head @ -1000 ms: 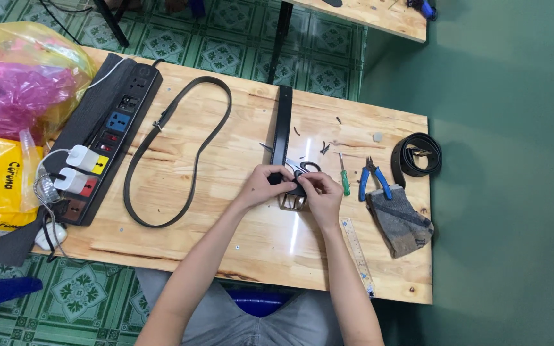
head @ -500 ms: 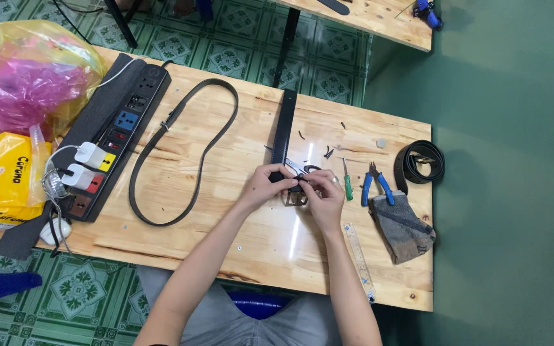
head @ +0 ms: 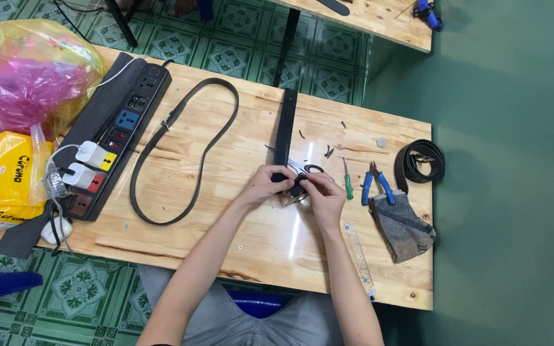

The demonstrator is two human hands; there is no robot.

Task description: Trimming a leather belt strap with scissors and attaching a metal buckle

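table (head: pixel 181 240): bears everything
power strip (head: pixel 113 138): far left
looped belt (head: pixel 184 150): right of it
pliers (head: pixel 377 182): right of screwdriver (head: pixel 347 179)

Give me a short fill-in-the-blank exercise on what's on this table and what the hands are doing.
1. Both hands, left hand and right hand, hold the near end of a straight black ____.
2. The pliers have ____ handles.
3. The screwdriver has a ____ handle.
4. The power strip lies on the person's ____ side.

Missing words: belt; blue; green; left
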